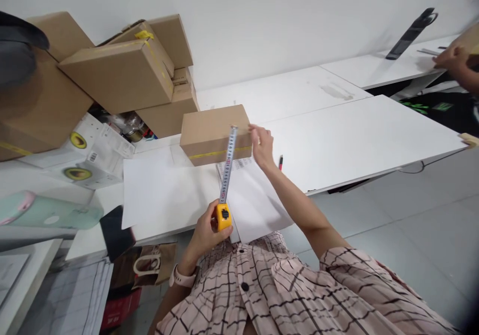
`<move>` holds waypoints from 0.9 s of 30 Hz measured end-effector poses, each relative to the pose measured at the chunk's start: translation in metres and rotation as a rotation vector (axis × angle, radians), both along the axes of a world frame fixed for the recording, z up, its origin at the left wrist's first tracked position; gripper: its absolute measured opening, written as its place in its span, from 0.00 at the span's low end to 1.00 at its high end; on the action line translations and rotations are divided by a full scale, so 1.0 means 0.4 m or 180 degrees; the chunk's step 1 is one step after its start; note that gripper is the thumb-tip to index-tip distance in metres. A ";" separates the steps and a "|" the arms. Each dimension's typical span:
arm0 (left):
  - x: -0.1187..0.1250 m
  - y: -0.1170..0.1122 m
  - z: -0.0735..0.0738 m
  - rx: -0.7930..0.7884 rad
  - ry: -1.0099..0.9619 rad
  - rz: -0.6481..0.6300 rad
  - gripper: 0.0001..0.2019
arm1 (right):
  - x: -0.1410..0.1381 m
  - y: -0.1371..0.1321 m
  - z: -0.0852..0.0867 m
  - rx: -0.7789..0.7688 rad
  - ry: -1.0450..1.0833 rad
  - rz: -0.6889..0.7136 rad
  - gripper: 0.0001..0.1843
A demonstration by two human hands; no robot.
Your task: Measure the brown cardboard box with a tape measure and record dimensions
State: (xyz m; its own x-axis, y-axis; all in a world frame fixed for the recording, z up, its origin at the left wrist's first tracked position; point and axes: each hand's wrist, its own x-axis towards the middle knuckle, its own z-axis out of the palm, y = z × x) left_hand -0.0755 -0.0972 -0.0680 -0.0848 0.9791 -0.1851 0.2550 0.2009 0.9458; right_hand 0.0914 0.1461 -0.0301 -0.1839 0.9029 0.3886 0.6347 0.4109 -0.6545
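Observation:
My left hand [209, 232] is closed around a yellow tape measure [224, 217] in front of my body. Its blade [228, 167] is pulled out and runs away from me, the tip lying over the top of a closed cardboard box [213, 123]. Yellow tape runs along the box's front side. My right hand [263, 145] is at the box's right end, fingers bent and fingertips against its edge. Beneath the blade, a sheet of white paper [258, 200] with some print at its far end lies in front of the box.
Cardboard boxes [119, 75] are stacked at the left, near white boxes with avocado pictures [93, 145] and a mint-green bottle [52, 212]. A red-and-black pen [280, 163] lies right of my hand. Another person's hand [454, 58] is at far right, near a dark bottle [409, 35].

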 end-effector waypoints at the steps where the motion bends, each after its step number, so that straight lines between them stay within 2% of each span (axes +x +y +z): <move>1: -0.003 -0.002 0.002 -0.0040 0.0260 -0.0161 0.35 | 0.024 -0.010 0.008 -0.0086 0.0426 0.0024 0.37; 5: 0.000 0.006 0.003 -0.0190 0.1202 -0.0742 0.38 | 0.105 -0.048 0.019 -0.0296 0.1543 0.0313 0.36; 8: 0.021 0.023 -0.004 -0.0216 0.1261 -0.0897 0.42 | 0.129 -0.094 -0.020 -0.0353 0.1815 0.0177 0.32; 10: 0.040 0.041 -0.011 -0.0089 0.1089 -0.0749 0.46 | 0.124 -0.136 -0.063 -0.0433 0.1738 0.0274 0.32; 12: 0.057 0.063 -0.017 0.0102 0.0950 -0.0557 0.50 | 0.111 -0.175 -0.107 -0.0537 0.1418 0.0646 0.31; 14: 0.066 0.090 -0.022 0.0239 0.0987 -0.0389 0.51 | 0.107 -0.193 -0.144 -0.0591 0.1015 0.0854 0.29; 15: 0.066 0.105 -0.023 0.0283 0.1079 -0.0324 0.50 | 0.111 -0.190 -0.159 -0.0611 0.0809 0.0721 0.28; 16: 0.062 0.119 -0.025 0.0322 0.1213 -0.0255 0.48 | 0.121 -0.177 -0.172 -0.0631 0.0600 0.0408 0.27; 18: 0.046 0.150 -0.027 0.0411 0.1563 -0.0095 0.45 | 0.155 -0.130 -0.191 -0.0734 0.0117 -0.0502 0.24; 20: 0.022 0.185 -0.028 0.0496 0.1993 0.0037 0.43 | 0.194 -0.071 -0.204 -0.0915 -0.0424 -0.1176 0.22; 22: -0.002 0.224 -0.030 0.0527 0.2456 0.0093 0.41 | 0.224 -0.022 -0.213 -0.1165 -0.0909 -0.1338 0.25; 25: -0.031 0.280 -0.038 0.0450 0.3095 -0.0069 0.36 | 0.244 0.013 -0.223 -0.1380 -0.1353 -0.1075 0.23; 27: -0.042 0.304 -0.044 0.0397 0.3393 -0.0193 0.31 | 0.252 0.018 -0.226 -0.1351 -0.1292 -0.0961 0.22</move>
